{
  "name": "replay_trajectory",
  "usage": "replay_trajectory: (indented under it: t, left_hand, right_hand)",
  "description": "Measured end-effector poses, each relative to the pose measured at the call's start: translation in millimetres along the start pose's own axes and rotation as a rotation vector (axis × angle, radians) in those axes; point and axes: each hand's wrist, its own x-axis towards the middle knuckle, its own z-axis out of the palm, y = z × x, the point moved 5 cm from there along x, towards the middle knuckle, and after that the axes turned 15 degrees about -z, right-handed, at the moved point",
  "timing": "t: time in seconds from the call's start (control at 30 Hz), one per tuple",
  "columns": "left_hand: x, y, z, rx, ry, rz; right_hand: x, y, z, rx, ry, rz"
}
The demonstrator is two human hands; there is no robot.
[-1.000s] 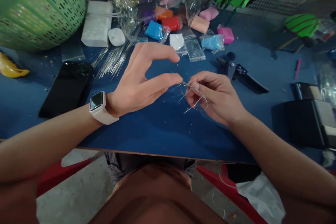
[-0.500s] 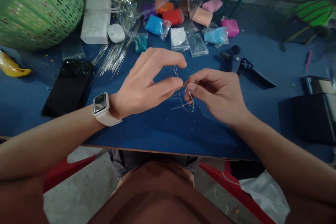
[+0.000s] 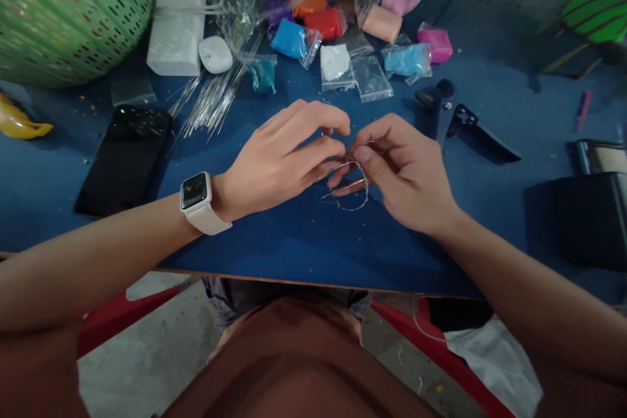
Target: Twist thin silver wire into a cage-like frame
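A thin silver wire bent into a twisted loop (image 3: 353,209) hangs between my two hands over the blue table. The thumb and fingertips of my right hand (image 3: 406,173) pinch its upper right side. From the other side, my left hand (image 3: 281,160) meets the wire with its fingers bent in and the tips close together; part of that grip is hidden behind the thumb. Loose wire ends stick out to the left of the loop. A bundle of straight silver wires (image 3: 210,104) lies beyond my left hand. Pliers or cutters with dark handles (image 3: 443,111) rest beyond my right hand.
A black phone (image 3: 122,160) lies at left, near a green basket (image 3: 73,19) and a white box (image 3: 176,32). Bagged clay, including a red packet (image 3: 326,23) and a blue one (image 3: 290,38), spreads across the back. A dark box (image 3: 588,219) stands at right.
My left index finger has come down from its raised position towards the thumb. The wire loop has turned and now shows rounder. My right hand keeps its pinch, with its lower fingers reaching further left.
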Motion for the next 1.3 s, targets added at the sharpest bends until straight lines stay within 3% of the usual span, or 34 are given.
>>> replay_trajectory:
  t: [0.33,0.63,0.73,0.87,0.97,1.13,1.23,1.3]
  left_hand:
    - [-0.7,4.5,6.9,0.148,-0.012,0.133]
    - [-4.0,7.8,7.6,0.186,0.081,0.226]
    - [-6.8,8.6,9.2,0.189,0.136,0.343]
    - [-11.9,7.3,9.1,0.183,0.224,0.504]
    - [-11.6,5.4,5.3,0.214,0.263,0.529]
    - [-17.9,11.7,2.3,0.352,0.401,0.760]
    - [-17.0,10.9,4.7,0.347,0.395,0.719]
    - [-15.6,8.6,6.5,0.321,0.367,0.644]
  right_hand:
    - [1.6,-0.4,-2.5,0.009,0.035,0.040]
    - [0.1,-13.0,-9.8,-0.226,0.127,-0.158]
    - [0.1,-18.7,-12.3,-0.283,0.137,-0.271]
    - [1.9,-20.1,-14.6,-0.293,0.160,-0.303]
    - [4.2,-16.0,-14.7,-0.203,0.193,-0.253]
    - [6.8,-3.9,-11.2,0.013,0.178,-0.128]
    - [6.4,-5.9,-11.8,-0.023,0.158,-0.164]
    - [5.4,-12.2,-14.1,-0.169,0.152,-0.243]
